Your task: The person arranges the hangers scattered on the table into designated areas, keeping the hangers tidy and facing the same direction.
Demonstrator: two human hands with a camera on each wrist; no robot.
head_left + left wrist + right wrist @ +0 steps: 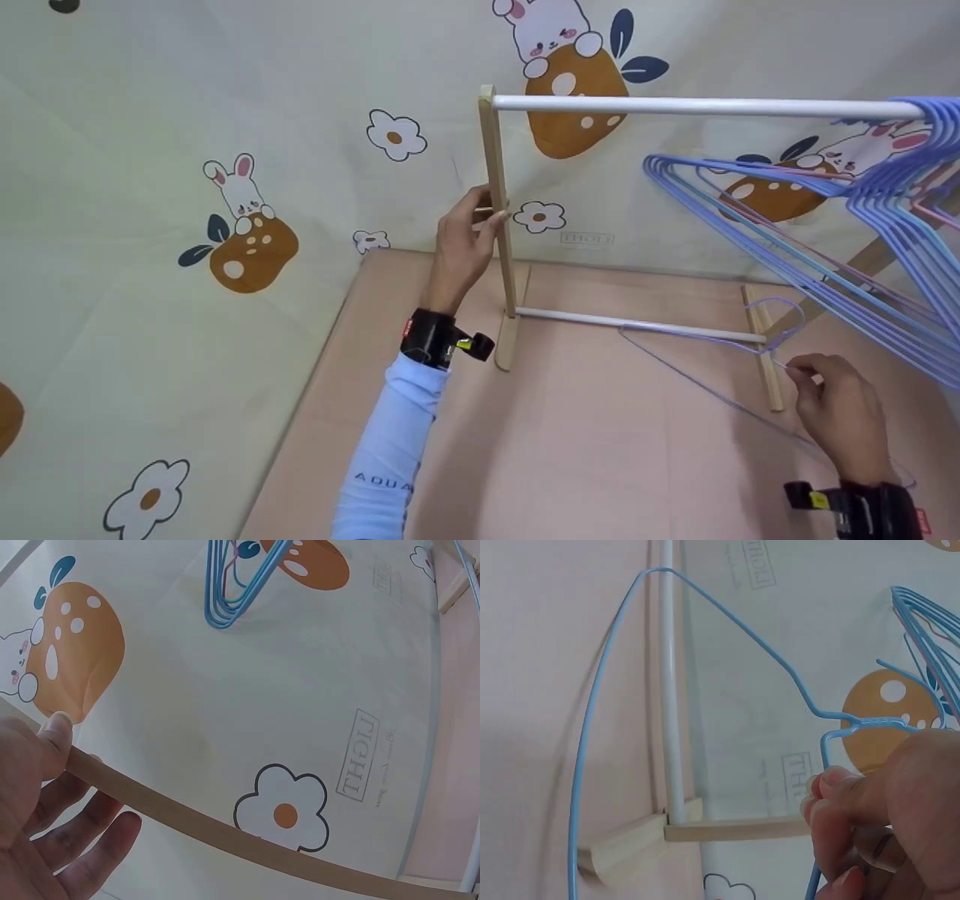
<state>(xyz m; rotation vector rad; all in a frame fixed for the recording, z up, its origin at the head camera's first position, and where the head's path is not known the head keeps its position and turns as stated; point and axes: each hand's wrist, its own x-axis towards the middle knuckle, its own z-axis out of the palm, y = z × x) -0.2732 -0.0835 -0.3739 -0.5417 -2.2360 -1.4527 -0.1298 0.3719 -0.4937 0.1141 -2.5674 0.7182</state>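
My left hand (pixel 465 236) grips the left wooden post (pixel 493 154) of a clothes rack about midway up. In the left wrist view the thumb lies on one side of the post, with fingers behind it. A blue wire hanger (pixel 787 664) is pinched between the thumb and fingers of my right hand (pixel 844 416), just beside its neck. This hanger is tilted low, in front of the rack's white lower bar (pixel 570 317), and its hook is free of any bar. Part of its wire is hidden by the right hand.
Several blue, turquoise and pink hangers (pixel 900 210) hang bunched at the right end of the white top bar (pixel 705 106). The rack stands on wooden feet (pixel 507 345) on a pink surface (pixel 585 450). Behind it is a wall (pixel 322 97) with rabbit and flower prints.
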